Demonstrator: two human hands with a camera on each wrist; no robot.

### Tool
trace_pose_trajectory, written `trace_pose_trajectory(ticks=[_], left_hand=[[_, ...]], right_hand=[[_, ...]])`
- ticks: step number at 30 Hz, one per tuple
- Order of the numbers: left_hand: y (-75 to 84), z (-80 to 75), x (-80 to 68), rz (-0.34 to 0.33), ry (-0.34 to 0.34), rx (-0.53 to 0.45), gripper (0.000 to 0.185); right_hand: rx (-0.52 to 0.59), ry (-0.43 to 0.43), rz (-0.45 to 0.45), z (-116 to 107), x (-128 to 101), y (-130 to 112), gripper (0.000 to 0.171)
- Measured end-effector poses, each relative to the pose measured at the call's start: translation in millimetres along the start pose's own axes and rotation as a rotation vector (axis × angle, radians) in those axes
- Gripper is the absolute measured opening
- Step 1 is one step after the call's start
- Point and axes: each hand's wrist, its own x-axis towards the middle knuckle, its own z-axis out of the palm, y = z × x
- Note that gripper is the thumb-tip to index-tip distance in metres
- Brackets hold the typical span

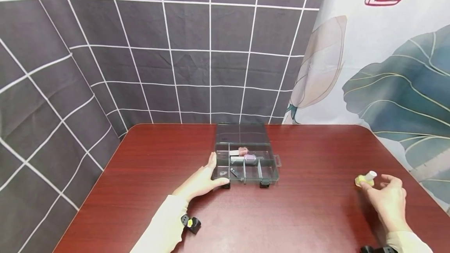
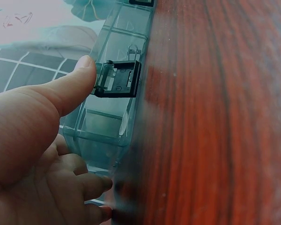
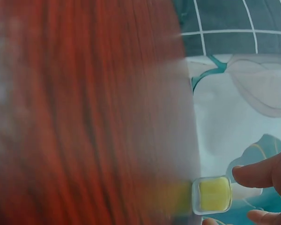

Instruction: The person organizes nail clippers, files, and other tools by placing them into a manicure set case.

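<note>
From the head view I see my left hand (image 1: 200, 182) lying flat against the left end of the clear organizer box (image 1: 246, 163), fingers straight along its side wall and thumb along its front near a black latch (image 1: 226, 185). The box stands mid-tabletop (image 1: 309, 214), lid up, with wide bare wood on both sides and in front. In its compartments lie a pink bottle (image 1: 240, 151) and a lilac bottle (image 1: 249, 158). My right hand (image 1: 388, 198) is near the tabletop's right edge, fingers loosely spread, fingertips at the small yellow bottle (image 1: 365, 179) with a white cap; I cannot tell whether they touch it. I can read no writing on anything.

In the left wrist view, my thumb (image 2: 61, 89) presses beside the black latch (image 2: 118, 78) on the box's front wall (image 2: 103, 136); the other fingers curl under at the box's corner.

In the right wrist view, the yellow bottle (image 3: 213, 196) sits right at the tabletop's (image 3: 84, 117) edge, my fingertips (image 3: 253, 176) just beside it, apart, gripping nothing.
</note>
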Motion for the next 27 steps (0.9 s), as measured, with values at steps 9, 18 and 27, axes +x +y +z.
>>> trace_pose_trajectory(ticks=[9,18,27], left_hand=[[-1.6,0.7,-0.8,-0.001,-0.019,0.009,0.098],[1.4,-2.0,0.0,0.007,-0.004,0.019,0.097],[-0.4,-0.2,0.3,-0.021,-0.014,0.005,0.099]], right_hand=[[-0.091,-0.084,-0.115,3.8,11.5,15.4,0.061],[-0.121,-0.085,-0.132,8.2,17.6,11.3,0.047],[-0.202,-0.096,-0.177,6.4,21.6,4.9,0.042]])
